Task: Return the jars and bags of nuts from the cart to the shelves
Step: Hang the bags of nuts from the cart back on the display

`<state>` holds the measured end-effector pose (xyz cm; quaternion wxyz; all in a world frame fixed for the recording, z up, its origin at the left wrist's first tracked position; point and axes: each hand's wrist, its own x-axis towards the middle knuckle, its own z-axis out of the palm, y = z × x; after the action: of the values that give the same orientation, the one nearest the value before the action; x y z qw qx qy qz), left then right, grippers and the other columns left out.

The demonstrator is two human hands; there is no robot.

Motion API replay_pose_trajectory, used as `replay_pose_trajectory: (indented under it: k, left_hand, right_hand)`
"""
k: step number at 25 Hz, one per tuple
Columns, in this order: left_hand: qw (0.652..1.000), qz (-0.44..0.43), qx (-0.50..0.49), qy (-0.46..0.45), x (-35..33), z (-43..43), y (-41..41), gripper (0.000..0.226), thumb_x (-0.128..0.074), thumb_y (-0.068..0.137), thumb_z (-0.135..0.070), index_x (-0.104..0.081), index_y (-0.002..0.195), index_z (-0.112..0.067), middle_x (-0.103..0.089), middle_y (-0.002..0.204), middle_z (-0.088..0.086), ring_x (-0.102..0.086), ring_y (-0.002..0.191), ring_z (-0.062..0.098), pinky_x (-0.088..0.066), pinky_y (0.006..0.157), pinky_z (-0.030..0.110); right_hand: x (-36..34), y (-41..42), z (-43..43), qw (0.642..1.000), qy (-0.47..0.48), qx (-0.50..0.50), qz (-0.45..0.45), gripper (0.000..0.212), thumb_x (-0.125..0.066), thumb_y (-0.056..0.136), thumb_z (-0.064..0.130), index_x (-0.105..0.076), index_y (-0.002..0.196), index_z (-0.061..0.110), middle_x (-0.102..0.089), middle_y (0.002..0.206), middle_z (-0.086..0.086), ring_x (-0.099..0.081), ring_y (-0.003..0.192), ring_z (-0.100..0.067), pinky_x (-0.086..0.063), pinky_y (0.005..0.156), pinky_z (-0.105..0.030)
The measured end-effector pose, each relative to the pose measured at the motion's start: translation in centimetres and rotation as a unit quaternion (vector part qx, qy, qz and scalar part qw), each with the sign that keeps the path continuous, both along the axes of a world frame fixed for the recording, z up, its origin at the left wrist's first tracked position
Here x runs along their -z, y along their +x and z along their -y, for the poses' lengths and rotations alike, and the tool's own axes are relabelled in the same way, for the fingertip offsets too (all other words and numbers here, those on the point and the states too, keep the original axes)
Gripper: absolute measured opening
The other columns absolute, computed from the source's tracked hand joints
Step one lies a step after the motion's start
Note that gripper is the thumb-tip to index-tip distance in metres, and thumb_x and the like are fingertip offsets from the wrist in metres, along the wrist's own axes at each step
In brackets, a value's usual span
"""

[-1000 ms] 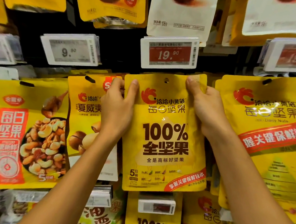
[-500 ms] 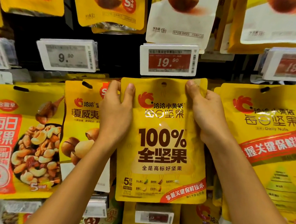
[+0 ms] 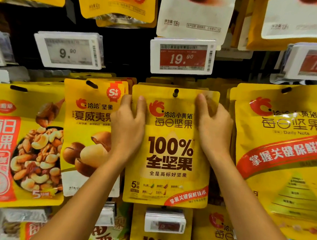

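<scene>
Plainly the bag sits at centre frame, flat against the hanging row. The dark tip of a peg shows through the hole in its top edge, so I judge the threading done or nearly so. The left hand pinches the bag's upper left edge, thumb on the front and fingers wrapped round the side. The right hand does the same at the upper right corner, its fingers dimly seen through the clear film there. Both hands are closed on the bag and on nothing else.

To finish well, I'd slide the bag back along the peg evenly with both hands, keeping the top edge level so the hole doesn't tear or ride off the tip. Push until it meets the like bags behind it, then let go with both hands together and let it hang. Watch the neighbours — the macadamia bag lies behind the left hand, and the big bag is just beside the right hand; either could be dragged askew. The 19.90 tag sits just above the peg, so lift nothing upward. How far onto the peg the bag is, I cannot tell.
</scene>
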<state>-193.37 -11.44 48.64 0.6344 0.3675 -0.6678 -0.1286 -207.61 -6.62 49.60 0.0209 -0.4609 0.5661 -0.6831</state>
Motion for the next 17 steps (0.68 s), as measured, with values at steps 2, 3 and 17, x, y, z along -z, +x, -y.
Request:
replay_pose_trajectory:
  k: [2, 3, 17]
  left_hand:
    - [0.99, 0.073, -0.062, -0.101, 3.3, -1.5, 1.2, 0.038, -0.045, 0.097, -0.027, -0.045, 0.127, -0.004, -0.054, 0.12, 0.009, -0.051, 0.116, 0.01, -0.041, 0.093, 0.011]
    - [0.971, 0.14, -0.105, -0.16, 5.6, -2.2, 1.9, 0.052, -0.044, 0.095, -0.03, -0.034, 0.139, -0.004, -0.041, 0.138, 0.012, -0.038, 0.131, 0.019, -0.031, 0.108, 0.019]
    - [0.93, 0.293, -0.172, -0.139, 10.8, -3.3, 7.3, 0.052, -0.036, 0.098, -0.03, -0.026, 0.145, -0.01, -0.02, 0.153, 0.005, -0.015, 0.144, 0.022, -0.011, 0.119, 0.04]
  right_hand:
    - [2.9, 0.9, -1.5, 0.972, -0.067, 0.129, -0.186, 0.043, -0.053, 0.093, 0.021, -0.044, 0.13, 0.001, -0.051, 0.129, -0.015, -0.045, 0.127, -0.028, -0.04, 0.1, -0.019]
    - [5.0, 1.5, -2.2, 0.937, -0.075, 0.162, -0.3, 0.051, -0.053, 0.093, 0.017, -0.035, 0.137, -0.001, -0.038, 0.142, -0.019, -0.031, 0.137, -0.032, -0.033, 0.111, -0.031]
    - [11.3, 6.5, -1.5, 0.881, -0.079, 0.038, -0.464, 0.04, -0.042, 0.095, 0.016, -0.048, 0.132, 0.006, -0.036, 0.147, -0.01, -0.026, 0.14, -0.024, -0.019, 0.117, -0.044]
